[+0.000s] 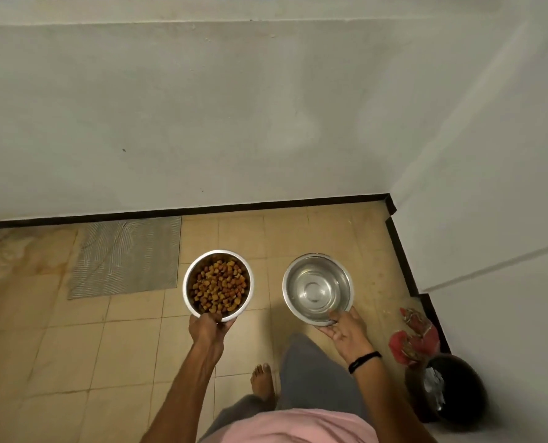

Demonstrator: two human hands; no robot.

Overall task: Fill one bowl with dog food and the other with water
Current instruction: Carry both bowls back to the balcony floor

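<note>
While over tiled floor [122,346], left hand [207,327] tight on kibble bowl [188,279], right hand [346,332] tight on water bowl [290,279].

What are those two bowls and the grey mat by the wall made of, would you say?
Both bowls look like metal, probably stainless steel. The food bowl shows a bright silvery rim; the water bowl mirrors light in rings on its polished wall. The mat seems matt grey fabric or rubber, with fine curved ribbing; which, I cannot tell.
</note>
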